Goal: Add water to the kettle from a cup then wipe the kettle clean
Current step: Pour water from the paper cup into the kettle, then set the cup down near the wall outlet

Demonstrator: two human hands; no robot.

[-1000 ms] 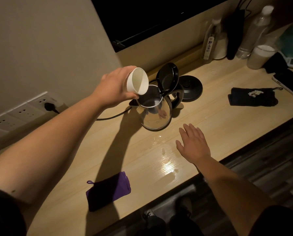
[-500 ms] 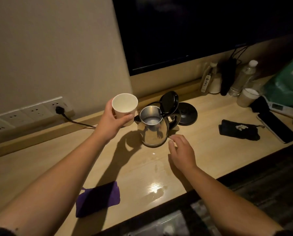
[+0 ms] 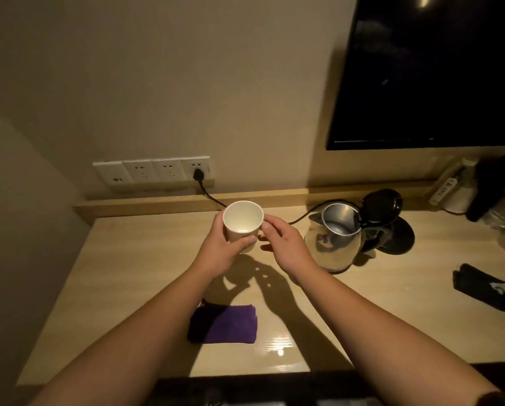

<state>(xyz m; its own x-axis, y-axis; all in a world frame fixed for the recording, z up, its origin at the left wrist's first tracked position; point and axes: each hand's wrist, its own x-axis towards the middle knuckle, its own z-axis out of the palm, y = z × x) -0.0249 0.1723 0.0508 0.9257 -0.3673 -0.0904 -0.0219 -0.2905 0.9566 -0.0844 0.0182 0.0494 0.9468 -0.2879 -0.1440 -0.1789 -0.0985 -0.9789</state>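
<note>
Cup (image 3: 242,224) upright in left hand (image 3: 222,250), right hand (image 3: 286,244) fingertips alongside.

I see a white cup (image 3: 242,222), a silver kettle (image 3: 333,244) with a black lid (image 3: 381,205), a purple cloth (image 3: 225,325) near the front edge of the pale wood-grain worktop (image 3: 145,259), and a black cloth (image 3: 488,288) with a white mark at the right edge.
</note>
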